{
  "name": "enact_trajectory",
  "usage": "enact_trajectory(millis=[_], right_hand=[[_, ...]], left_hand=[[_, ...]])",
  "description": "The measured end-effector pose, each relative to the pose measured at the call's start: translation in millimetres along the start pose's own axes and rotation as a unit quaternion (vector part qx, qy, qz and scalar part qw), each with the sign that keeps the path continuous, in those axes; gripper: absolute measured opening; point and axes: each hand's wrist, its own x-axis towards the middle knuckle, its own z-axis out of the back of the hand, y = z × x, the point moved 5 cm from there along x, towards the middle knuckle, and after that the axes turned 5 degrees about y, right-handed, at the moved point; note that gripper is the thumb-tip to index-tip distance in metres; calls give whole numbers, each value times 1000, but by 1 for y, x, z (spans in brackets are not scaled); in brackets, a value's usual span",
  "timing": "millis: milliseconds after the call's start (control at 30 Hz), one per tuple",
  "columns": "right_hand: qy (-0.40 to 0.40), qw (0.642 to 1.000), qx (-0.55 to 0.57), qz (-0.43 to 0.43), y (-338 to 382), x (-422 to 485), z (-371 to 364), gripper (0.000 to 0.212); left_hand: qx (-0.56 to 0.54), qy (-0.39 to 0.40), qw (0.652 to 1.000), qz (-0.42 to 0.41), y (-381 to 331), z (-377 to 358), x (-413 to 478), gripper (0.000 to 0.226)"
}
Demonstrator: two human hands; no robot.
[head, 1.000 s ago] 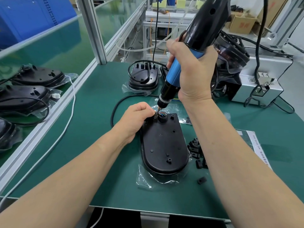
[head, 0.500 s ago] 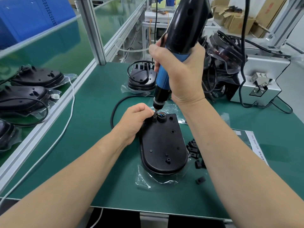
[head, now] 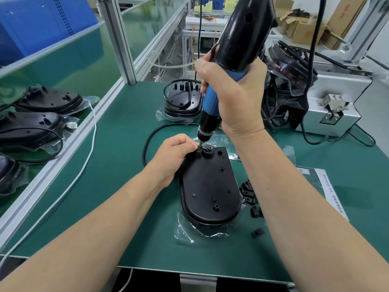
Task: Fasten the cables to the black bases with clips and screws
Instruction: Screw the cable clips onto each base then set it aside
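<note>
A head-worn view looks down on a green mat at a workbench. A black base, long and rounded at the near end, lies flat on a clear bag in the middle of the mat. A black cable curves in from the left to the base's far end, where coloured wires show at a round opening.

The left hand rests at that far end, fingers curled, the tips seeming to pinch a small black clip down over the cable. The right hand is wrapped tight round a blue and black screwdriver, held nearly upright, its bit touching the clip.

So this base looks to be at its last step — the screw going in. Whether the screw is seated cannot be told; the bit hides it.

More seems left to do. A heap of spare clips lies just beside the base on the right, one lying apart nearer the viewer. Another base with a looped cable sits at the back of the mat, and several more lie past the rail on the left — whether these are fastened is too small to tell.
</note>
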Motion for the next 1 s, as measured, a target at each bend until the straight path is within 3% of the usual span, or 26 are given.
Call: enact_trajectory(millis=[467, 667, 733, 800, 867, 1000], right_hand=[[10, 1000, -3, -13, -3, -2, -1, 8], [81, 994, 22, -66, -6, -1, -5, 12], [97, 992, 19, -75, -6, -1, -7, 10], [103, 991, -2, -80, -9, -4, -8, 9], [94, 991, -11, -91, -13, -9, -10, 12], [49, 994, 61, -80, -7, -8, -5, 10]], left_hand=[[-7, 1, 1000, -9, 4, 1, 2, 24], [6, 15, 1000, -5, 0, 3, 6, 30], [13, 51, 999, -1, -8, 1, 7, 5], [27, 101, 994, 5, -15, 1, 8, 34], [59, 136, 989, 7, -18, 2, 9, 43], [137, 97, 985, -26, -11, 6, 12, 12]])
